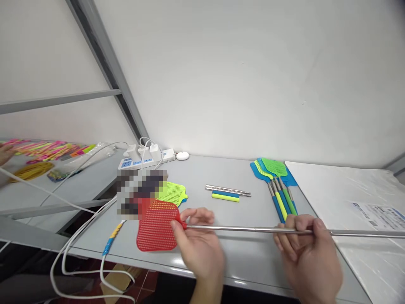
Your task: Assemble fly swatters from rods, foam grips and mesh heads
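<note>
A red fly swatter (158, 230) with a mesh head lies across both my hands above the table. My left hand (204, 247) is closed at its neck, thumb on the red plastic where the head meets the metal rod. Farther right, my right hand (308, 251) pinches the long silvery rod, drawn out past the right edge of view; its far end is out of sight. Beyond my hands lie loose metal rods (226, 190) with a blue grip (225, 194) and a yellow-green grip (225, 198). Beside the red head rests a yellow-green swatter head (172, 192), with blue showing beneath.
Several blue and green fly swatters (278, 181) lie fanned near my right hand, beside a white wrapped package (354, 211). A power strip (147, 159) with white cables stands at the back left, near a blurred-out patch. Another person's hand (5, 154) shows at the far-left table.
</note>
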Demonstrator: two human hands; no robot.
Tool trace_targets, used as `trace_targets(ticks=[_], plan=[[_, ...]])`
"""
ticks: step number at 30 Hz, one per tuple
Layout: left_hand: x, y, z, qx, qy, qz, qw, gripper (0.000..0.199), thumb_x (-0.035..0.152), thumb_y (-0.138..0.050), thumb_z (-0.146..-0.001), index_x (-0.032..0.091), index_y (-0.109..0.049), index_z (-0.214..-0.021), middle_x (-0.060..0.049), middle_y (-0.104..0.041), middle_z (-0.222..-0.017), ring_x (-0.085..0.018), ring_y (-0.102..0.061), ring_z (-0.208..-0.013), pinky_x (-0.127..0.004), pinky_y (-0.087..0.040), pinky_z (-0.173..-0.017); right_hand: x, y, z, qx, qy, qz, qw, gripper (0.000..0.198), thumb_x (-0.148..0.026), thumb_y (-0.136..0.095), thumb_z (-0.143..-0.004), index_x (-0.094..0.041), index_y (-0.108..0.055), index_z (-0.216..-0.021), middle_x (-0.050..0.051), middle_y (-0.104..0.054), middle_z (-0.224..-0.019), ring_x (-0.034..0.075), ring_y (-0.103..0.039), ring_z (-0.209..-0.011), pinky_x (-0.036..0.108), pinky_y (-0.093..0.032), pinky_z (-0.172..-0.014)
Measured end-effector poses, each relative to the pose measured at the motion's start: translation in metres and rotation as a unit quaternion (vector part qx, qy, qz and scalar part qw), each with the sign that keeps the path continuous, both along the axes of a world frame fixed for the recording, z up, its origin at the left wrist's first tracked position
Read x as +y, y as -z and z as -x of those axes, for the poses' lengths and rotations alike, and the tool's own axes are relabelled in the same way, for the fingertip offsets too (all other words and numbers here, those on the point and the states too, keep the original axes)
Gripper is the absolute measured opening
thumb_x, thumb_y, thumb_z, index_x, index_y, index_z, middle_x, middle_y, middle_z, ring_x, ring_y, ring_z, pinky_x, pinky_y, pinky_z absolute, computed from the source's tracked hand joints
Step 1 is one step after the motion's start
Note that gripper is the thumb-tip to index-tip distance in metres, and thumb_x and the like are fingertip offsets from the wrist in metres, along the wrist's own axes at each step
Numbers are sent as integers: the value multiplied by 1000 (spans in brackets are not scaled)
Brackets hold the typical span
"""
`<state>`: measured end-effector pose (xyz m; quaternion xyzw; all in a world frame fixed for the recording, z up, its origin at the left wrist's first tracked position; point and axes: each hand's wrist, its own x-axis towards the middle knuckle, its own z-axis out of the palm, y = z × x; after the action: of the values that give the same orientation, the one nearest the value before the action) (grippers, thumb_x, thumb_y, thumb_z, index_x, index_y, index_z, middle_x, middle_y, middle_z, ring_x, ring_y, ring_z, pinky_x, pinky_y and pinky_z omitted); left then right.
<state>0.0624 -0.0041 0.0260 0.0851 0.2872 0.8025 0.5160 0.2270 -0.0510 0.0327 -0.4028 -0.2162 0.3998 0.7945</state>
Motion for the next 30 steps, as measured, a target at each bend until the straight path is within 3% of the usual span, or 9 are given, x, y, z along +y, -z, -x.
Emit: trace_targets(ticks=[4, 10, 13, 16, 20, 25, 27, 30], plan=[[-1, 5, -20, 5, 17, -6, 1000, 35, 55, -43, -91, 22, -54, -86, -4, -63, -77, -16, -56, -67, -30, -45, -70, 5, -6, 7, -11, -9, -8, 1000, 32, -43, -40, -95, -21, -59, -80, -7, -38, -47, 7, -31, -37, 26, -33, -45], [7, -9, 15, 25, -25, -12, 999, 32, 46, -46, -92, 19, -63, -90, -4, -63, -89, -13, -54, -67, -32, -47, -73, 7, -16, -18, 7, -58, 33, 998, 29, -46, -53, -90, -20, -62, -84, -9, -34, -48, 5, -28, -37, 24, -33, -46], [16, -11, 41, 14, -70, 7, 997, 34, 46, -44, -92, 21, -66, -96, -3, -64, -94, -13, -54, -68, -31, -48, -73, 9, -21, -40, 22, -4, 6, 1000, 35, -49, -49, -90, -20, -58, -73, -7, -33, -50, 5, -26, -38, 25, -29, -44], [23, -8, 60, 1, -72, 25, 997, 34, 45, -44, -92, 23, -67, -104, -4, -66, -107, -13, -55, -73, -30, -49, -74, 10, -26, -61, 12, 58, 0, 998, 39, -47, -40, -92, -21, -55, -66, -5, -28, -50, 8, -29, -41, 28, -27, -44], [28, -5, 66, -16, -58, 29, 998, 32, 43, -43, -93, 27, -68, -106, -2, -62, -127, -13, -58, -80, -31, -50, -78, 12, -26, -81, -6, 85, 32, 996, 43, -44, -28, -94, -26, -60, -72, -1, -36, -59, 12, -42, -49, 36, -38, -53], [18, -10, 21, -9, -59, 11, 998, 35, 48, -41, -95, 27, -68, -104, -1, -56, -138, -13, -60, -83, -30, -51, -78, 22, -18, -64, 10, 137, 15, 990, 38, -26, -35, -90, -23, -67, -71, 4, -57, -70, 15, -59, -68, 39, -47, -75], [6, -12, -13, -18, 16, -1, 1000, 35, 49, -43, -94, 27, -64, -112, -5, -55, -138, -15, -62, -83, -32, -51, -76, 24, -15, -36, 5, 111, -28, 993, 39, -29, -35, -89, -20, -70, -74, 6, -64, -75, 19, -62, -77, 42, -47, -81], [-13, -14, -59, -46, 79, -4, 996, 40, 53, -43, -94, 27, -59, -120, -10, -57, -135, -17, -64, -88, -33, -51, -76, 21, -13, 13, -30, 61, -40, 997, 42, -32, -35, -92, -20, -73, -80, 7, -71, -87, 21, -63, -87, 40, -45, -85]])
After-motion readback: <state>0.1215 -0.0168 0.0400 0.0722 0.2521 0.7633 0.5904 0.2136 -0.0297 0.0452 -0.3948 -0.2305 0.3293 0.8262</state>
